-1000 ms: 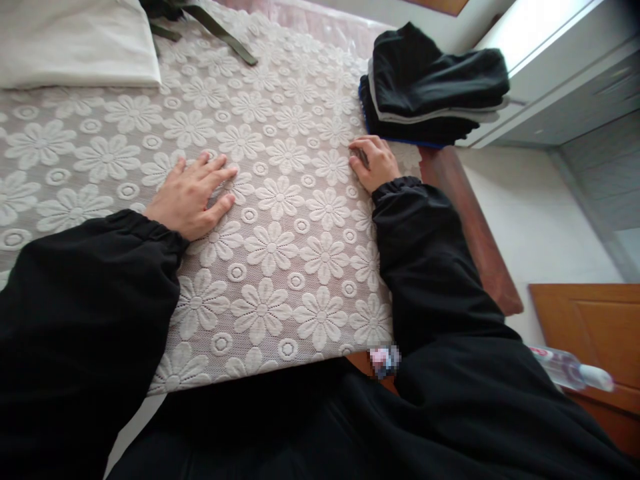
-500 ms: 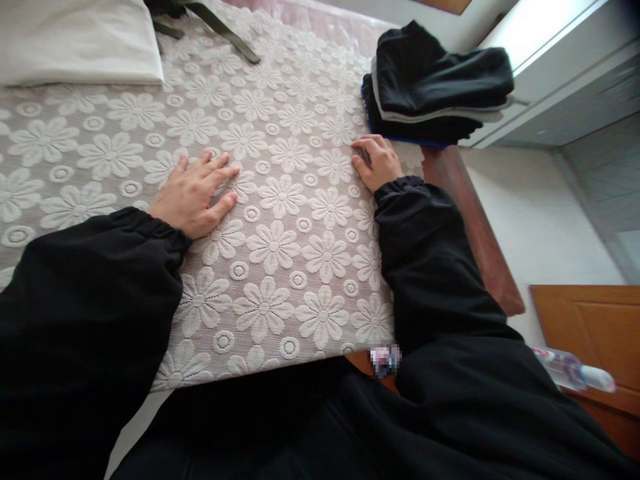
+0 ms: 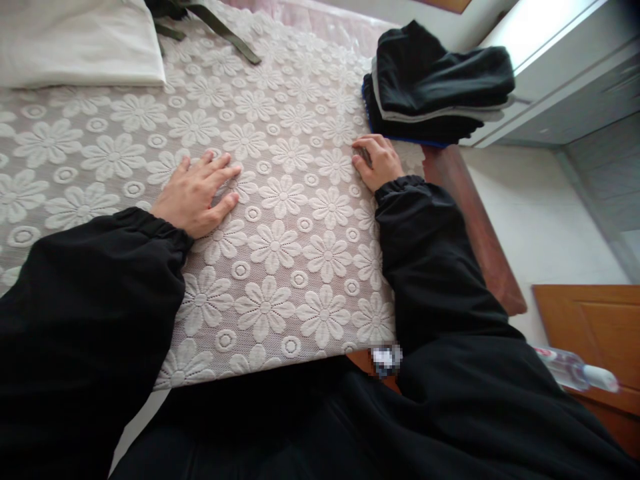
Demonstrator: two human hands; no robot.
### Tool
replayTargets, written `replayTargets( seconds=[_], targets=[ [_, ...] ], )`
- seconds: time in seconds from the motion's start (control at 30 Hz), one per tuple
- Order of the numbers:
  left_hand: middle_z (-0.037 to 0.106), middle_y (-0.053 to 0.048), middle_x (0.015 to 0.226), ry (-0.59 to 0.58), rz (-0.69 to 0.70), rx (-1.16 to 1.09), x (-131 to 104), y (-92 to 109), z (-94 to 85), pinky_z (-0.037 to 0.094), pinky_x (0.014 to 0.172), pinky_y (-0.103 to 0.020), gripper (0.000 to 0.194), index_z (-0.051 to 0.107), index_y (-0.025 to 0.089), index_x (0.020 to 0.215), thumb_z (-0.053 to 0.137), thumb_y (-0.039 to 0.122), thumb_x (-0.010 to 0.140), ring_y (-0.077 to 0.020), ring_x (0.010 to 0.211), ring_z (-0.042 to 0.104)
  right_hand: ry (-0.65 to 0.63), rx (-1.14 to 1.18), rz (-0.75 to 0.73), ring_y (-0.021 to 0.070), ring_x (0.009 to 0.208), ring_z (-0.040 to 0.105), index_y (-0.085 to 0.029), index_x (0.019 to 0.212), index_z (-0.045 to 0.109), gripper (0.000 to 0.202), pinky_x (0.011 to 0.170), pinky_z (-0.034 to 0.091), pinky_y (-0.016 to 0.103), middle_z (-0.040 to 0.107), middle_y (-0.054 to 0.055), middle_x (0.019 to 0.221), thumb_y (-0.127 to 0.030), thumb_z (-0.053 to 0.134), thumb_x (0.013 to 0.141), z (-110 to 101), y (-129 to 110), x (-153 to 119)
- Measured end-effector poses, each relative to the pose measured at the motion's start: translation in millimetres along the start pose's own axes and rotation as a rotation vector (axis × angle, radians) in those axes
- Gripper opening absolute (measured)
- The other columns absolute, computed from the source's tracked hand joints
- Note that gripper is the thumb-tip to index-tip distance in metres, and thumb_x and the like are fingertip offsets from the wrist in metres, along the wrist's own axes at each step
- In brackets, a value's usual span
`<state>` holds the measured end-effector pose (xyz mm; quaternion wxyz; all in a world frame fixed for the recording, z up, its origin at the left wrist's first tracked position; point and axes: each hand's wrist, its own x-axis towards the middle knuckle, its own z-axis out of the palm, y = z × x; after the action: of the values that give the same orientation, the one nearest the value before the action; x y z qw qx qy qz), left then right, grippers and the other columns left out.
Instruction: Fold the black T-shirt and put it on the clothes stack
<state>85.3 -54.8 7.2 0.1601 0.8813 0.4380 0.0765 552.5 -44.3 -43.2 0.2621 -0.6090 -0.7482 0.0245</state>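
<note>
Left hand [image 3: 193, 193] and right hand [image 3: 377, 160] press flat, fingers spread and gripping nothing, smoothing the white flower-patterned lace cloth [image 3: 280, 260]; a folded stack of dark garments [image 3: 430, 83] lies just beyond the right fingers.

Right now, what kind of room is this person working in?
Probably a room in a home. A flower-patterned lace tablecloth covers a wooden table, a stack of folded dark clothes sits at its far corner, and a folded white cloth lies nearby. Both hands rest flat on the tablecloth.
</note>
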Motion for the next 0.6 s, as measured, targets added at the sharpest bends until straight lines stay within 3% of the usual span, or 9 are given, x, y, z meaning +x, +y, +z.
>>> replayTargets(
  seconds=[0.13,0.3,0.43,0.53,0.6],
  targets=[
    [0.035,-0.005,0.185,0.007,0.002,0.012,0.0,-0.4,0.5,0.009,0.143,-0.063,0.068,0.048,0.027,0.169,0.037,0.057,0.109,-0.0332,0.175,0.02,-0.012,-0.029,-0.009,0.038,0.141,0.06,-0.027,0.133,0.071,0.034,0.131,0.044,0.065,0.069,0.011,0.145,-0.041,0.06,0.103,-0.2,-0.2,-0.1],
    [0.033,-0.009,0.186,0.003,0.005,0.025,-0.6,0.1,-0.3,0.009,0.142,-0.062,0.069,0.046,0.022,0.169,0.037,0.056,0.11,-0.0322,0.176,0.019,-0.004,-0.027,0.001,0.0358,0.141,0.058,-0.028,0.132,0.071,0.031,0.132,0.044,0.062,0.069,0.011,0.146,-0.042,0.06,0.107,-0.2,-3.2,-0.6],
    [0.035,-0.008,0.185,0.018,0.01,0.001,0.8,-3.4,2.5,0.009,0.143,-0.062,0.069,0.048,0.023,0.169,0.039,0.055,0.109,-0.0333,0.175,0.02,0.031,-0.019,-0.012,0.0374,0.139,0.061,-0.026,0.129,0.071,0.034,0.129,0.046,0.065,0.07,0.011,0.141,-0.044,0.06,0.103,1.9,-4.3,-1.7],
    [0.036,-0.007,0.185,0.033,-0.003,-0.013,-0.4,-0.4,1.8,0.011,0.144,-0.064,0.065,0.052,0.024,0.167,0.046,0.049,0.108,-0.0337,0.175,0.023,0.076,0.014,-0.016,0.0396,0.135,0.065,-0.028,0.126,0.073,0.038,0.125,0.05,0.068,0.072,0.012,0.139,-0.052,0.061,0.099,1.0,-9.6,-1.4],
    [0.043,-0.007,0.181,0.061,-0.021,-0.057,-1.6,2.5,0.1,0.014,0.145,-0.062,0.06,0.059,0.024,0.163,0.055,0.041,0.105,-0.0333,0.173,0.029,0.103,0.046,-0.019,0.0418,0.132,0.067,-0.032,0.121,0.074,0.043,0.12,0.052,0.071,0.074,0.013,0.135,-0.066,0.058,0.099,0.9,-14.9,-0.6]
  ],
)
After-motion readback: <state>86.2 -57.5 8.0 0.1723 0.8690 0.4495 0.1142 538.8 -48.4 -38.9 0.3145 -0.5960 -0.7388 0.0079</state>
